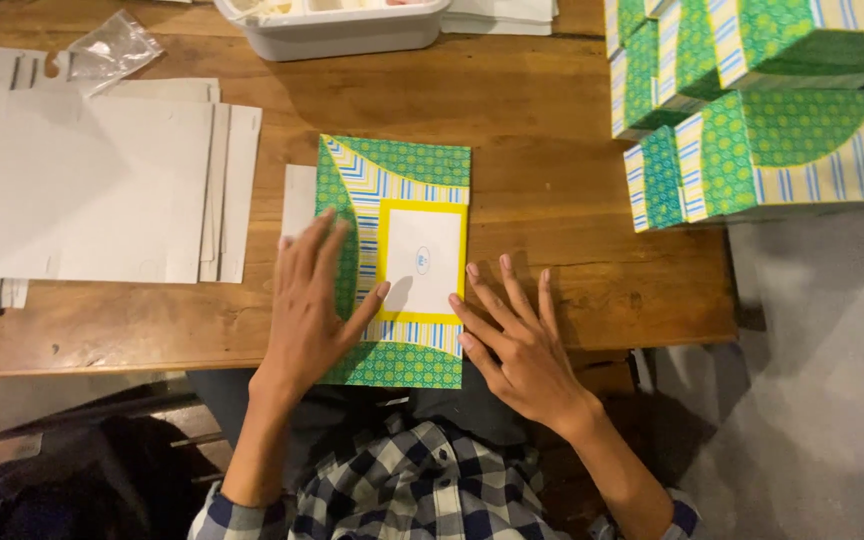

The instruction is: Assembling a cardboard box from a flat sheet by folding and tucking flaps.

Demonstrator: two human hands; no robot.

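Note:
A flat folded carton blank [404, 180], green patterned with blue and yellow stripes and a white panel framed in yellow, lies on the wooden table [552, 130] in front of me. My left hand [310, 305] rests flat on its left side, fingers spread, thumb near the yellow frame. My right hand [517, 335] lies open at its lower right edge, fingertips touching the border. Neither hand grips anything.
A stack of flat white cardboard sheets [82, 190] lies to the left, with a clear plastic bag [112, 48] behind it. A white plastic tray [337, 25] stands at the back. Assembled green patterned boxes [752, 130] are stacked at the right edge.

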